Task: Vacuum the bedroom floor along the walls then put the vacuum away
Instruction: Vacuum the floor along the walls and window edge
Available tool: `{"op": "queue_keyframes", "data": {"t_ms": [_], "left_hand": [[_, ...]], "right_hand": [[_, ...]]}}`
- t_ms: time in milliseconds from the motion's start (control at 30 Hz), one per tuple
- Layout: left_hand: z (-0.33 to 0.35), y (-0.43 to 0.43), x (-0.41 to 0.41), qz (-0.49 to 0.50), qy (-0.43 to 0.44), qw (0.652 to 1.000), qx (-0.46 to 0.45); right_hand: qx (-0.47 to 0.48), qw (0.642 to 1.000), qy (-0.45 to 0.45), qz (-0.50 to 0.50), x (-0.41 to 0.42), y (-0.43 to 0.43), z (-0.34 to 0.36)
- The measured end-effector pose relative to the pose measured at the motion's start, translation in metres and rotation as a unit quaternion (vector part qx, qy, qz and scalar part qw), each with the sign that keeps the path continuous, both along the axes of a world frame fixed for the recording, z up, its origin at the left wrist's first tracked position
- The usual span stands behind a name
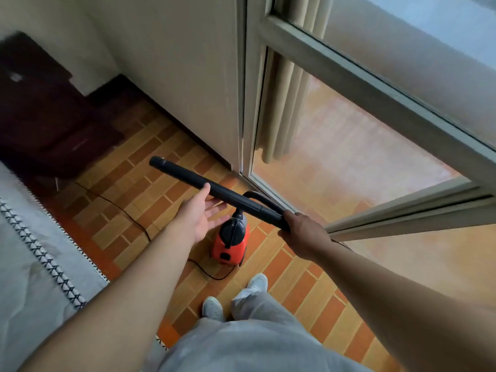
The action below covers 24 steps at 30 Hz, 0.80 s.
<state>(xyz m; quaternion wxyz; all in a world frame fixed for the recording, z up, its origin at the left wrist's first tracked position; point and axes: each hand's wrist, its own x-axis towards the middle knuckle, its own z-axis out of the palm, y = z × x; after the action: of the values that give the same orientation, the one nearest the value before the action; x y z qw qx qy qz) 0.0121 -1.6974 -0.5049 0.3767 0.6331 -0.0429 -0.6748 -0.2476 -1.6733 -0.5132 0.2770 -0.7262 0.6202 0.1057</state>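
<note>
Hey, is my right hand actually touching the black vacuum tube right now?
Touching. The head view shows the right hand curled around the near end of the black tube, gripping it.

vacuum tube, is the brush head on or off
Off: the tube ends in a bare round tip, with nothing fitted on it.

Your red vacuum [229,247], black on top, stands upright on the tiled floor [134,183]. Its black wand [188,178] is held in the air above it, open end pointing left, hose [256,196] curving down to the body
</note>
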Motion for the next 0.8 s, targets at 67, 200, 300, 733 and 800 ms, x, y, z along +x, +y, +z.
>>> {"op": "queue_keyframes", "data": {"t_ms": [67,200,300,733,800], "left_hand": [[-0.005,0.009,0.005,0.022,-0.001,1.0,0.006],[-0.016,0.03,0.011,0.046,-0.001,0.999,0.014],[-0.023,0.044,0.011,0.065,-0.006,0.998,0.025],[-0.129,0.055,-0.022,0.143,-0.091,0.983,0.069],[-0.152,0.061,-0.024,0.111,-0.099,0.986,0.076]], "right_hand": [[0.003,1.0,0.005,0.018,0.002,0.01,-0.001],[0.02,0.999,0.005,0.046,0.009,0.027,-0.01],[0.053,0.997,-0.002,0.049,0.015,0.037,-0.021],[0.209,0.976,-0.022,0.057,0.024,0.029,-0.147],[0.213,0.976,-0.024,0.04,0.033,0.033,-0.17]]}}
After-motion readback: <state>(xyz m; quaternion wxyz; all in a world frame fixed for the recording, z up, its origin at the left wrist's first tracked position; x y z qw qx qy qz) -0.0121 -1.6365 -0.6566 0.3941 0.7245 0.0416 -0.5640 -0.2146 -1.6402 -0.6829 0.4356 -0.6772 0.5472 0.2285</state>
